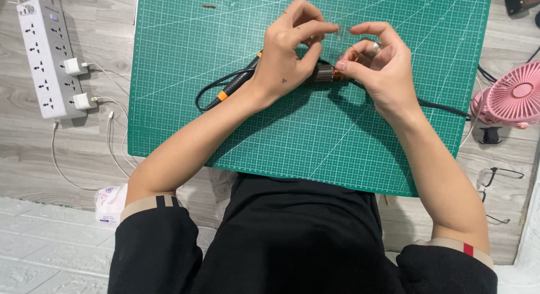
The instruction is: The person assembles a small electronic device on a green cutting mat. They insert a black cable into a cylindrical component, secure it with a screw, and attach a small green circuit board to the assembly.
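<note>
Our left hand point(287, 57) and right hand point(377, 66) pinch a small clear piece point(344, 29) over the tool point(323, 74) on the mat point(281, 136).

I found the head view evenly and brightly lit from above. Soft shadows fell under both forearms onto the green cutting mat point(337, 136), darkest just near the right hand point(378, 69). No glare washed out the mat's grid lines. Focus held across the frame; only the fingertips point(332, 28) at the far centre were slightly blurred. Straight mat edges bowed faintly toward the frame borders. Colours stayed saturated.
</note>
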